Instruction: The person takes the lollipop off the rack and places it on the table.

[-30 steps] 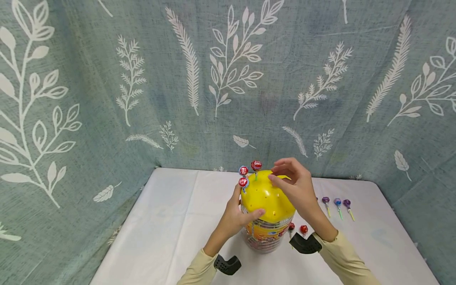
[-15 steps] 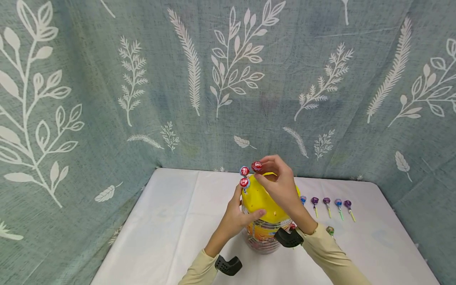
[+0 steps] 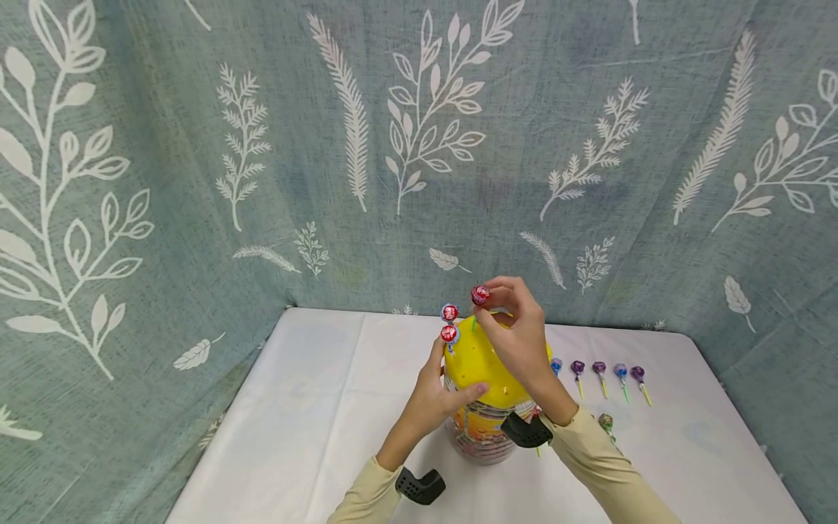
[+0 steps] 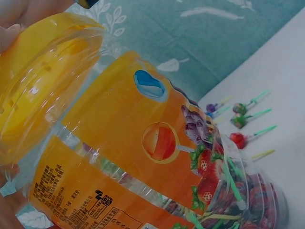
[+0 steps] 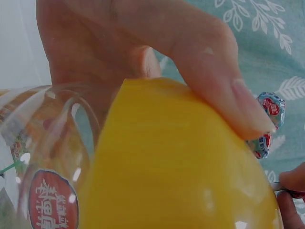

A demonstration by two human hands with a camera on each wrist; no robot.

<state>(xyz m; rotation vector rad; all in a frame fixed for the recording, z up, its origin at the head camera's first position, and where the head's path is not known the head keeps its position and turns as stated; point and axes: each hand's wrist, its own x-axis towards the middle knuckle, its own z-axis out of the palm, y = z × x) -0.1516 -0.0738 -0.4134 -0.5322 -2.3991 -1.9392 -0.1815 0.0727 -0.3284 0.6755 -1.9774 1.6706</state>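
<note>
A clear plastic jar [image 3: 483, 447] with an orange label [image 4: 119, 143] stands on the table, topped by a yellow lid [image 3: 481, 364] with small holes. My left hand [image 3: 428, 400] grips the lid from the left, thumb over its front; in the right wrist view this hand [image 5: 143, 28] is large and close. Over the top, my right hand [image 3: 520, 327] pinches a red-wrapped lollipop [image 3: 480, 295] near its head; its green stick overlaps the lid. Two blue-and-red lollipops [image 3: 449, 322] stand upright at the lid's left edge, near my left fingertips.
Several purple and blue lollipops [image 3: 599, 371] lie in a row on the white table [image 3: 308, 407] to the right. A green-wrapped lollipop [image 3: 606, 422] lies nearer, beside my right sleeve. Many more lollipops [image 4: 257, 200] fill the jar's bottom. A leaf-patterned curtain [image 3: 366, 145] hangs behind.
My right hand has gone left from the lid's right part to the red lollipop and taken hold of it. The lollipop has since shifted slightly up and right. My left hand stays put.
</note>
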